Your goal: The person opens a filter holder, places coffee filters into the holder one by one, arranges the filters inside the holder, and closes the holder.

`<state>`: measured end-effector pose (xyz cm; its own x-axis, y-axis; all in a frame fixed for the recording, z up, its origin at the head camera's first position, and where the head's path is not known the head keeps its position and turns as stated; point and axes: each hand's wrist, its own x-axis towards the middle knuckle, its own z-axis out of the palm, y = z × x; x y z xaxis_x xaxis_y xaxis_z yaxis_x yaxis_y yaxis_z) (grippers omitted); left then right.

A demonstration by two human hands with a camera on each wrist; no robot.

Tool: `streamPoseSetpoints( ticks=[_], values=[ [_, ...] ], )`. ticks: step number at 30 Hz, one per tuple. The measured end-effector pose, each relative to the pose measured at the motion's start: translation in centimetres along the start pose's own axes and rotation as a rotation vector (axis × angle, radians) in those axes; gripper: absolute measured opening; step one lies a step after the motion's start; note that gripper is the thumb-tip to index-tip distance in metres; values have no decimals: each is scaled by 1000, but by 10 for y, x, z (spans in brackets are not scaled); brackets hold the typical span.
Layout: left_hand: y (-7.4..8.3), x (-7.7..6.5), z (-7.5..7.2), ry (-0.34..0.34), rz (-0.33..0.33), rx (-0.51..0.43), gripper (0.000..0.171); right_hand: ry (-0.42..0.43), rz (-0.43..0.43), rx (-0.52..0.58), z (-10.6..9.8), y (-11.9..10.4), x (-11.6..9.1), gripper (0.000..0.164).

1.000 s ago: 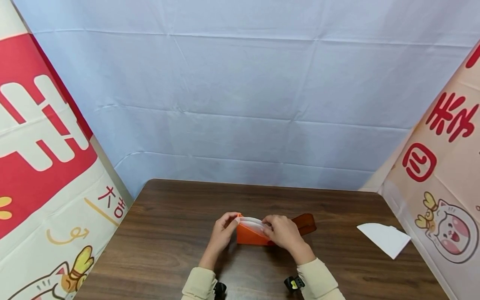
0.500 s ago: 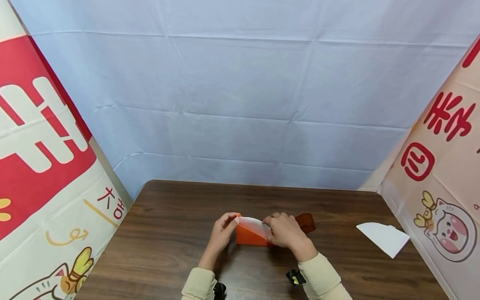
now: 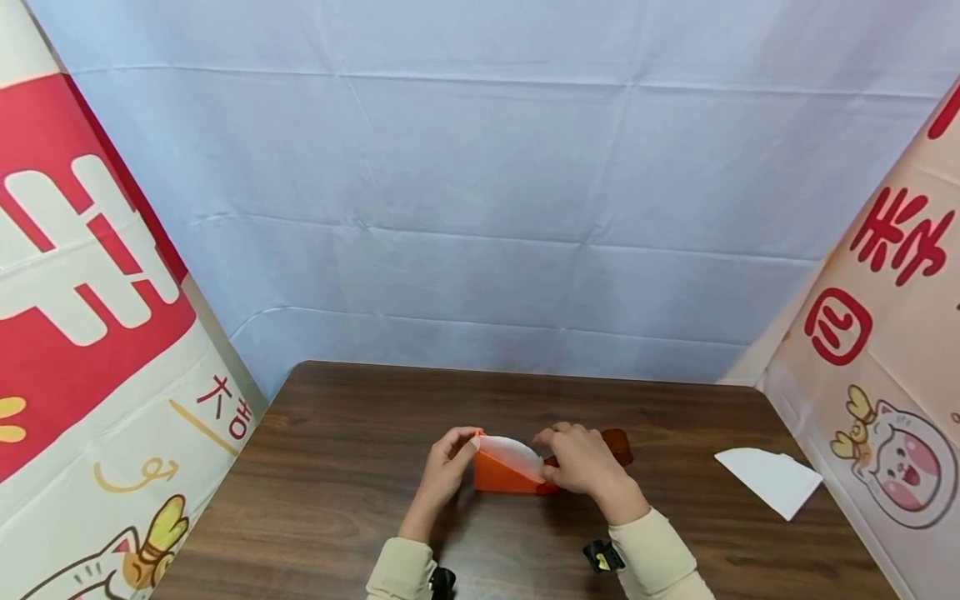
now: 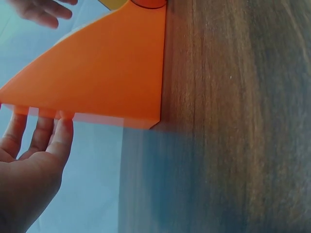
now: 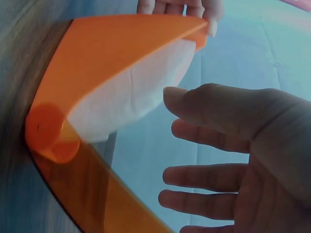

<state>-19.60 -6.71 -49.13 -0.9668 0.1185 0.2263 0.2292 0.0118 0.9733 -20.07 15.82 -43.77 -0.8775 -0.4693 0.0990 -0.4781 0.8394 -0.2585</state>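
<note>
Chinese lettering on both sides of the surface

From my remote seat, the head feed gives me writing on the two banners flanking the surface (image 3: 360, 433). Left of it, the left banner (image 3: 112, 392) carries 大 (image 3: 216, 394) and 吉 (image 3: 239, 418) in slim red; a huge white sign (image 3: 71, 229) on red there is cut off, so I can't make it out. Right of the surface, I read 四 (image 3: 837, 327) and 季 (image 3: 900, 237) in bold red on the right banner (image 3: 892, 358), plus a cropped red stroke (image 3: 947, 117) above them.
</note>
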Motion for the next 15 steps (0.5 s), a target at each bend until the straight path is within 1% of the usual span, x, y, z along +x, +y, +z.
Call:
streamPoseSetpoints(
  ticks=[5,9,15],
  values=[
    [0,0,1,9,0,0,22,14,2,-12,-8,9,-5,36],
    [0,0,1,4,3,11,22,20,6,-31,-16,14,-8,37],
    [1,0,1,-3,3,17,23,36,25,-35,-24,23,-12,41]
  ],
)
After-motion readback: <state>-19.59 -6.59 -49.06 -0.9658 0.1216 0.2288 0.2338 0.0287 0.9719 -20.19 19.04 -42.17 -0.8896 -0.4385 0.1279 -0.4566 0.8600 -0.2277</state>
